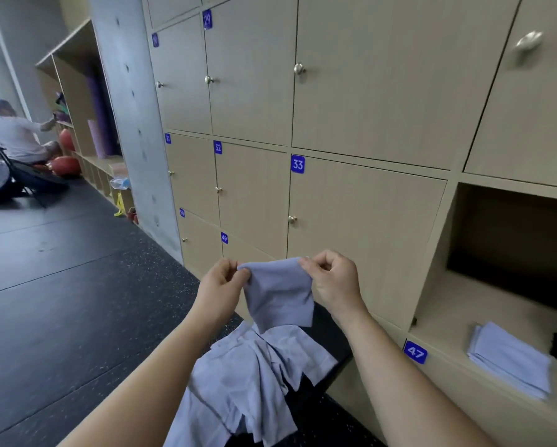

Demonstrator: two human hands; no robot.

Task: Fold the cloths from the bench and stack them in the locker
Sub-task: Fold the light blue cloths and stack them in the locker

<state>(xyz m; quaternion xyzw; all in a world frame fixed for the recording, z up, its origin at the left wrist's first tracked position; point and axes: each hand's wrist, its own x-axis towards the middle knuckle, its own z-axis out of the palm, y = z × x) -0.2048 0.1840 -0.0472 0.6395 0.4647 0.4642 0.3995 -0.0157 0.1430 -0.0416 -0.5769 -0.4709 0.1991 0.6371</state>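
**A:** What have the hands got?

**B:** The left hand and the right hand each pinch a top corner of one pale blue cloth, with the fingers curled in. It hangs in the air between them. The top edge runs left to right and the rest drops toward the person. The drop looks a little longer than the width, so I'd call the long axis roughly vertical, though the folds make that hard to judge.

**A:** And beyond the hands?

**B:** Straight below is the loose pile, rumpled on the dark tabletop. The open locker lies to the right and slightly ahead. A folded stack sits on its floor near the front edge.

**A:** So which hand is nearer the locker?

**B:** The right one. Once the cloth is folded, I'd expect it to travel rightward onto that stack.
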